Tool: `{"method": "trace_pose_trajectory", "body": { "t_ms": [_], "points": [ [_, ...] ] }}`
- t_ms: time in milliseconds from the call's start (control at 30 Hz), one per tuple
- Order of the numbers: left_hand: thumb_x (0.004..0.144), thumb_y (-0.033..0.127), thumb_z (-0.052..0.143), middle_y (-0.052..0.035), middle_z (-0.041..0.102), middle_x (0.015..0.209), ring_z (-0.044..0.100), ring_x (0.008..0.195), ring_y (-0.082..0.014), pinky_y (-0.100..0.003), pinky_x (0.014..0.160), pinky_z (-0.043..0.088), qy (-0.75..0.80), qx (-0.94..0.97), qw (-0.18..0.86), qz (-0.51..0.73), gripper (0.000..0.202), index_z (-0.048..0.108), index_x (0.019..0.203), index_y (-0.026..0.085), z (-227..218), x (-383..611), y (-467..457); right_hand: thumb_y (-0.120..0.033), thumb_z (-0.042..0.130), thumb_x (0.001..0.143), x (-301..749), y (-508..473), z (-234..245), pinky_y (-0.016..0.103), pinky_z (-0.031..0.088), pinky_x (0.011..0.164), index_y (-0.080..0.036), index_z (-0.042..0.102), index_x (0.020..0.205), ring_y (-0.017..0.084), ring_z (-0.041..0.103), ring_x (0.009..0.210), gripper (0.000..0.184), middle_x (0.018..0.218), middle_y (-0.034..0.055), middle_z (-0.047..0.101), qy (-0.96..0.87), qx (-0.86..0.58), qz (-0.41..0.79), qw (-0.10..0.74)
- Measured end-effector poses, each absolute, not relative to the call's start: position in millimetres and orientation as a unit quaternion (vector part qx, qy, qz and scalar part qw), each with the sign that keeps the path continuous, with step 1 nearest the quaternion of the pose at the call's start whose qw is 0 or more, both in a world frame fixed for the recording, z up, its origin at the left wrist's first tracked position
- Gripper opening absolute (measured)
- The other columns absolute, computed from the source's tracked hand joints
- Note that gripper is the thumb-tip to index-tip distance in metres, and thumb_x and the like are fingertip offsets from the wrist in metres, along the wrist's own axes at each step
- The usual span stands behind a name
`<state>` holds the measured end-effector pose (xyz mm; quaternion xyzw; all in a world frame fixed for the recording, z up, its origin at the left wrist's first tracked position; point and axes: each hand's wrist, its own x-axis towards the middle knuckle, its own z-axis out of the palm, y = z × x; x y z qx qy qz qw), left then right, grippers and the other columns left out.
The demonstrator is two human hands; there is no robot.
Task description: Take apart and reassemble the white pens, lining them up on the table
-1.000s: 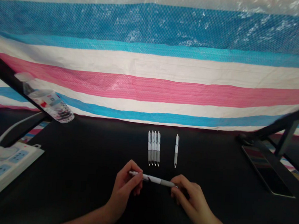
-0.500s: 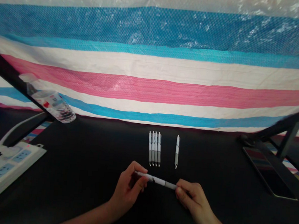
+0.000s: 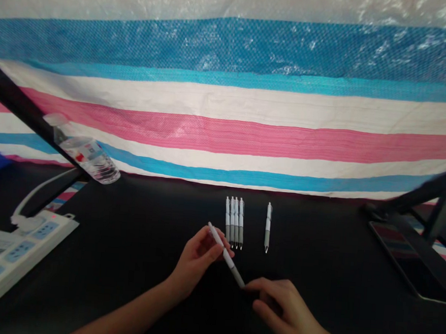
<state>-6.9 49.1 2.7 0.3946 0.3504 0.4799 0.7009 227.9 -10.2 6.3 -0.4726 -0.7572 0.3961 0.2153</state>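
Observation:
My left hand [image 3: 197,257] is closed round the upper part of a white pen [image 3: 226,256] with a grey grip. The pen slants, its push-button end up to the left and its grip end down to the right. Close to that lower end is my right hand [image 3: 278,305], thumb and index finger apart, the index fingertip at or against the tip. Beyond my hands, several like pens [image 3: 236,221] lie side by side on the black table [image 3: 145,243]. A single pen [image 3: 268,226] lies to their right, parallel to them.
At the left stand a white power strip [image 3: 26,255] with a plugged-in cable and a tilted clear bottle [image 3: 93,160] by a black bar. A dark phone [image 3: 411,261] lies at the right. A striped plastic sheet [image 3: 227,101] hangs behind the table.
The held pen has swung steeper, its button end rising. My right hand has loosened from the grip end, its fingers spreading. The view has shifted slightly left.

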Motion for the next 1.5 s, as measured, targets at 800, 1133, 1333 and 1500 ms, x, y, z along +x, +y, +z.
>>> {"method": "trace_pose_trajectory", "body": {
  "t_ms": [800, 1133, 1333, 1500],
  "points": [
    [0.079, 0.031, 0.079, -0.0028, 0.074, 0.084, 0.073, 0.07, -0.0206, -0.034, 0.069, 0.058, 0.41, 0.42, 0.673, 0.451, 0.06, 0.051, 0.131, 0.022, 6.2, -5.5, 52.1, -0.043, 0.056, 0.097, 227.8, -10.5, 4.2, 0.023, 0.044, 0.059, -0.026, 0.072, 0.11, 0.015, 0.057, 0.06, 0.027, 0.065, -0.0014, 0.062, -0.744, -0.48, 0.401, 0.237],
    [0.08, 0.031, 0.079, -0.0039, 0.075, 0.086, 0.073, 0.071, -0.0203, -0.032, 0.067, 0.058, 0.42, 0.401, 0.67, 0.463, 0.056, 0.052, 0.127, 0.021, 3.4, -5.3, 52.4, -0.042, 0.054, 0.098, 227.1, -10.9, 4.0, 0.023, 0.044, 0.058, -0.026, 0.072, 0.109, 0.015, 0.057, 0.06, 0.026, 0.064, -0.0017, 0.061, -0.749, -0.474, 0.396, 0.241],
    [0.08, 0.03, 0.079, -0.0048, 0.074, 0.087, 0.073, 0.071, -0.0205, -0.032, 0.066, 0.057, 0.431, 0.399, 0.673, 0.45, 0.052, 0.053, 0.123, 0.019, 6.4, -4.6, 51.5, -0.041, 0.05, 0.1, 228.0, -10.0, 4.1, 0.024, 0.042, 0.062, -0.024, 0.07, 0.11, 0.014, 0.057, 0.062, 0.027, 0.066, -0.0023, 0.059, -0.762, -0.471, 0.395, 0.204],
    [0.079, 0.032, 0.08, -0.0012, 0.071, 0.083, 0.072, 0.069, -0.0195, -0.031, 0.065, 0.058, 0.429, 0.409, 0.666, 0.453, 0.065, 0.049, 0.135, 0.022, 13.4, -3.5, 55.2, -0.04, 0.048, 0.101, 227.9, -8.4, 5.3, 0.025, 0.04, 0.062, -0.024, 0.069, 0.111, 0.014, 0.055, 0.061, 0.028, 0.066, -0.0032, 0.056, -0.759, -0.477, 0.403, 0.185]
  ]
}}
